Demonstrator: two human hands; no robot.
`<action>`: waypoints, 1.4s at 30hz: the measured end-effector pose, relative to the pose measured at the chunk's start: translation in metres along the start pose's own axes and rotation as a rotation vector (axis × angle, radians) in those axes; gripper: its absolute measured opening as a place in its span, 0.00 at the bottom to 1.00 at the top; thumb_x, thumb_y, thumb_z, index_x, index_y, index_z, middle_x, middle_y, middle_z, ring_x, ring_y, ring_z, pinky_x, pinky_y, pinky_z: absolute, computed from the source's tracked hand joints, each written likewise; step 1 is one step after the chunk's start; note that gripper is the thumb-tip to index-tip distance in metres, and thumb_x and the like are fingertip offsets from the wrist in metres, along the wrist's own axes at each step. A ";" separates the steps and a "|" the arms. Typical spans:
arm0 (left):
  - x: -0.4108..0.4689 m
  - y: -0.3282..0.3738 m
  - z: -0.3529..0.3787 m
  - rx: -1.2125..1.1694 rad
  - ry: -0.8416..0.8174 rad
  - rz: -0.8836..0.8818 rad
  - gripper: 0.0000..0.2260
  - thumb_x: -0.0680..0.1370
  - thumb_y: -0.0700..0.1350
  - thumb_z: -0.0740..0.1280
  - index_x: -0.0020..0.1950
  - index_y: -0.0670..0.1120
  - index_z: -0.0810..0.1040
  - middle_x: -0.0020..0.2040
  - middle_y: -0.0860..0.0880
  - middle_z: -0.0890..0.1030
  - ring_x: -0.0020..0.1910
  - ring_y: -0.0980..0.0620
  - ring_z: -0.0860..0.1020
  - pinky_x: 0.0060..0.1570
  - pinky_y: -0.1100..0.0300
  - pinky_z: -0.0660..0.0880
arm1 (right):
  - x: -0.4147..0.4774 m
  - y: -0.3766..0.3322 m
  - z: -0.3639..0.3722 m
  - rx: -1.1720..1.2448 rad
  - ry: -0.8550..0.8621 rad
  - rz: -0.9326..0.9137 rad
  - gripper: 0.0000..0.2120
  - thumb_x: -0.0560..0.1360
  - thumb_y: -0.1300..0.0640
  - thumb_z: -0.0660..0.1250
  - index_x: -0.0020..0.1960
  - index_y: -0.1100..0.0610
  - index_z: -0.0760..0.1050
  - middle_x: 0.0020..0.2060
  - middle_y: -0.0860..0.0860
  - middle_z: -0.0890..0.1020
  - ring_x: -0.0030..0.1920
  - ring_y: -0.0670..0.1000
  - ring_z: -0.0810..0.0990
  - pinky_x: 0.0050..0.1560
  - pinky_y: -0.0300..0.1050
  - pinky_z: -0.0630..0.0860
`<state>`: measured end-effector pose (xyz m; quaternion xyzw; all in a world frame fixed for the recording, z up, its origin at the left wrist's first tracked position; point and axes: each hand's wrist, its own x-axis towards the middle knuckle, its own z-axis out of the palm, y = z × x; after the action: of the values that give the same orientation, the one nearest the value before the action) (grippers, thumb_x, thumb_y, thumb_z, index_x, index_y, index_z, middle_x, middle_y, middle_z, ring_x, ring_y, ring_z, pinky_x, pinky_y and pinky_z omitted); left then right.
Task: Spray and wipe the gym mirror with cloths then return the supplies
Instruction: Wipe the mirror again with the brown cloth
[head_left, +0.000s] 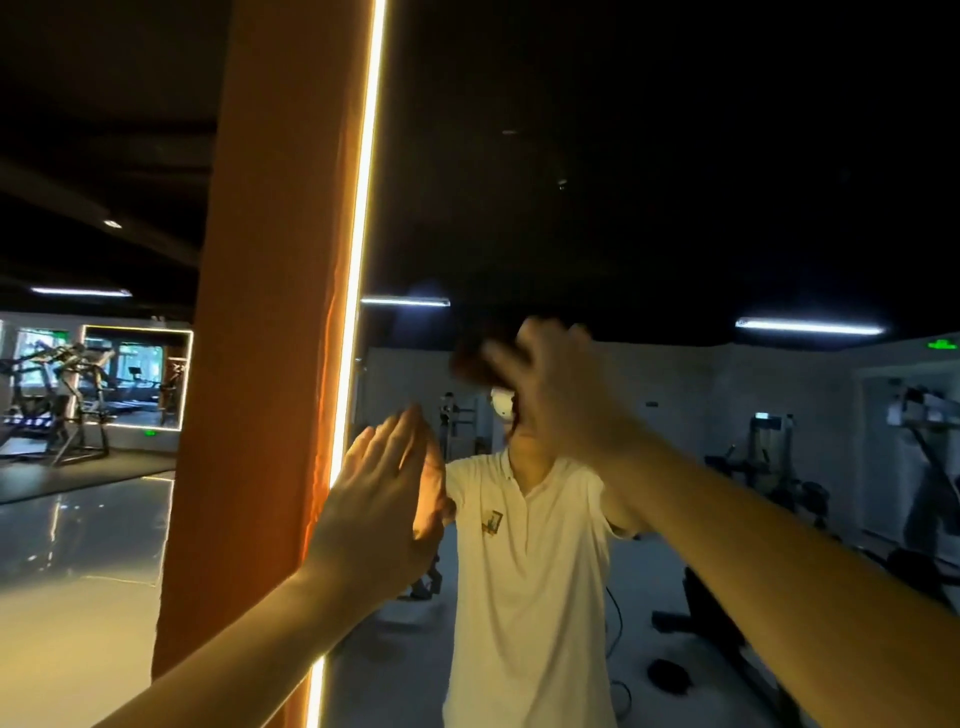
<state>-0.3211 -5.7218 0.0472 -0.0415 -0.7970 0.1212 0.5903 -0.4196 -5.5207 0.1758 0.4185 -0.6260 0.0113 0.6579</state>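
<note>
The gym mirror (675, 208) fills the right of the view, with a glowing light strip (358, 234) down its left edge. My left hand (376, 514) lies flat on the glass by that strip, fingers straight and pointing up, meeting its own reflection. Higher and to the right, my right hand (553, 395) is motion-blurred, with its fingers stretched out against the mirror. A dark brownish patch that looks like a cloth (475, 361) shows under its fingertips, too blurred to be sure. No spray bottle is in view.
An orange pillar (260, 364) borders the mirror on the left. Beyond it lie a glossy floor (78, 545) and exercise machines (57, 410). The mirror reflects a person in a white polo shirt (524, 571) and dark gym equipment (753, 467).
</note>
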 end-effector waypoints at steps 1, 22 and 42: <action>0.000 -0.002 -0.002 0.034 0.000 0.015 0.40 0.75 0.59 0.68 0.80 0.40 0.62 0.79 0.38 0.66 0.78 0.38 0.66 0.74 0.38 0.62 | 0.026 0.015 -0.001 -0.077 0.086 0.128 0.25 0.77 0.54 0.70 0.73 0.56 0.73 0.57 0.61 0.75 0.53 0.59 0.75 0.54 0.56 0.75; 0.125 0.025 -0.031 -0.621 0.243 -0.220 0.16 0.84 0.47 0.62 0.69 0.44 0.79 0.65 0.47 0.80 0.63 0.48 0.77 0.64 0.55 0.77 | 0.029 -0.033 -0.003 0.432 0.132 0.264 0.33 0.79 0.45 0.68 0.77 0.61 0.66 0.60 0.54 0.83 0.55 0.49 0.83 0.56 0.36 0.77; 0.097 0.029 0.015 -0.057 0.329 -0.206 0.19 0.85 0.50 0.59 0.70 0.39 0.74 0.60 0.37 0.75 0.54 0.42 0.75 0.54 0.53 0.74 | -0.110 0.002 -0.002 0.038 -0.137 0.108 0.28 0.80 0.58 0.63 0.79 0.63 0.64 0.80 0.60 0.64 0.80 0.60 0.62 0.76 0.64 0.66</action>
<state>-0.3664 -5.6761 0.1261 0.0042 -0.6931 0.0290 0.7202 -0.4431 -5.4623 0.0851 0.3965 -0.6908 0.0301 0.6039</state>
